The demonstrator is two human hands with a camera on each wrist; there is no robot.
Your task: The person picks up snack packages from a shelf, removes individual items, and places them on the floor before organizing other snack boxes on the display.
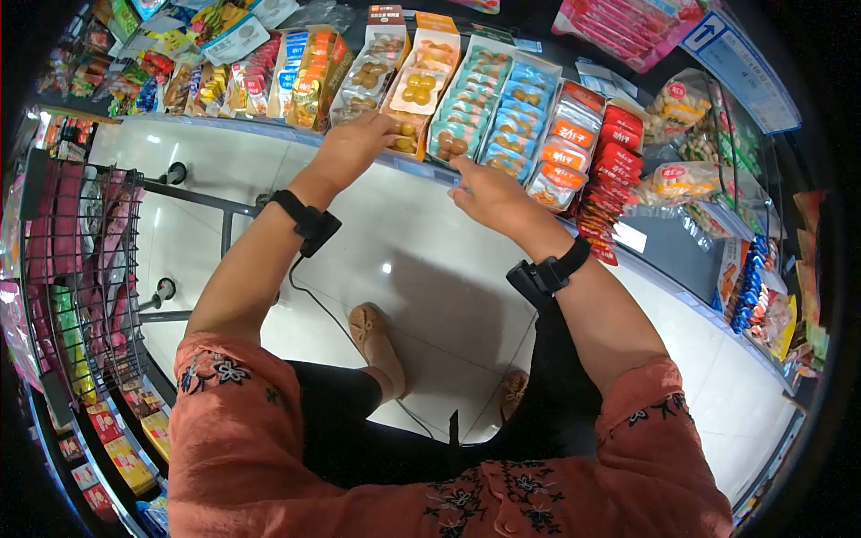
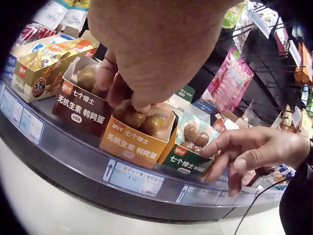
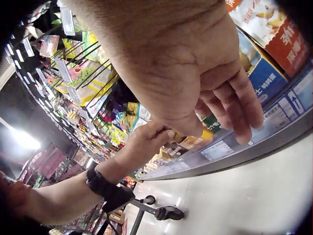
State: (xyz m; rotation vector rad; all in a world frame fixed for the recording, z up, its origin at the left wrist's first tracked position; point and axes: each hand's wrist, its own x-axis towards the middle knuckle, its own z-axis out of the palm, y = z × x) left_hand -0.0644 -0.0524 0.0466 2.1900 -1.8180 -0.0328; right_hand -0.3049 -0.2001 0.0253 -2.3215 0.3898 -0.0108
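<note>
Along the shelf's front edge stand open display boxes of bagged quail eggs. My left hand reaches over the orange box, its bent fingers at the packets near the box's front. Beside that box is a dark brown box, which the same fingers partly overlap in the left wrist view. My right hand hovers by the front of the green box, its fingers loosely bent and nothing held. A blue box of similar packets lies just right of the green one.
Further right are boxes of orange-and-white packets and red packets. A price-label strip runs along the shelf edge. A wire shopping cart full of goods stands at the left, its wheels on the tiled floor.
</note>
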